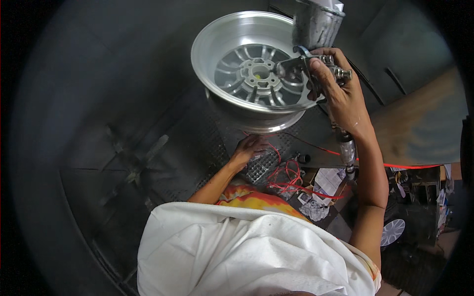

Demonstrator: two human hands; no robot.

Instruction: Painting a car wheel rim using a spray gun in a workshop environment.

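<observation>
My right hand (345,93) is wrapped round a metal spray gun (296,69), its thumb along the back of the body. A grey, paint-streaked cup (316,24) sits on top of the gun. The gun's front is over the right side of a silver alloy wheel (205,54), level with the hub, and hides part of the spokes. Just under the wheel's lower edge is my left hand (251,148), fingers loosely spread and partly in shadow. Whether it touches the wheel or its support, I cannot tell. A hose fitting (347,150) hangs below the gun's handle.
A red hose (291,185) lies in loops below the wheel and runs off right. Crumpled papers (328,182) lie on the floor. A dusty cross-shaped stand (134,172) is at left. A brownish panel (419,118) and another wheel-like disc (392,232) are at right.
</observation>
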